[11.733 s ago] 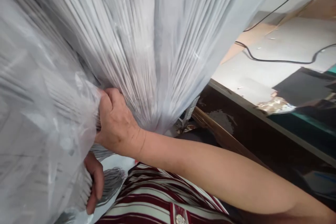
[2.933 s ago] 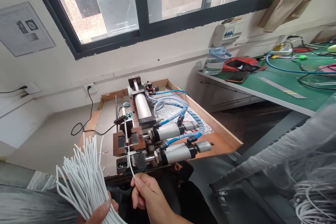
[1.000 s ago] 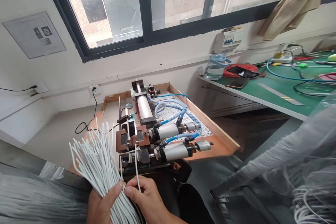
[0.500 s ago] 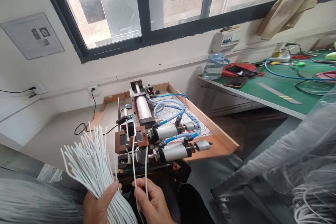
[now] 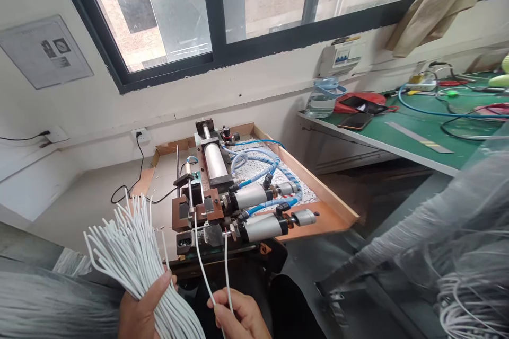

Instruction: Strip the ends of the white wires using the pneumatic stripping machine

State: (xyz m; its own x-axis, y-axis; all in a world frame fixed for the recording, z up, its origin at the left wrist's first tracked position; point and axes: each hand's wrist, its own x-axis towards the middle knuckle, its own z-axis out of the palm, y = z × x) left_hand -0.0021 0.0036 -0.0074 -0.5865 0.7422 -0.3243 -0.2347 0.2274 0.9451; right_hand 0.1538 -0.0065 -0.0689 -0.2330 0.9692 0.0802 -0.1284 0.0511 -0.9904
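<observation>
My left hand (image 5: pixel 143 302) is wrapped round a thick bundle of white cables (image 5: pixel 131 249), their cut ends fanning up and to the left. One cable stands apart from the bundle by my left thumb. Between thumb and fingers, my right hand (image 5: pixel 236 312) pinches two white cables (image 5: pixel 202 259). The left one of these runs up to the brown jaw blocks of a pneumatic machine (image 5: pixel 217 161); whether its tip is inside them I cannot tell. The other cable's upper end, with a small reddish tip, stands free in front of the lower silver cylinder (image 5: pixel 262 229).
The machine sits in a wood-edged tray (image 5: pixel 310 185) with blue air hoses (image 5: pixel 258 175). On the right, a green table (image 5: pixel 421 122) bears a water jug (image 5: pixel 322 98), phones and a steel ruler. Plastic-wrapped cables (image 5: pixel 469 296) lie at lower right, and more wrapped material at lower left.
My right hand has moved down and slightly right with its two cables. The left cable's upper end has shifted left at the jaws. The other cable's reddish tip now shows.
</observation>
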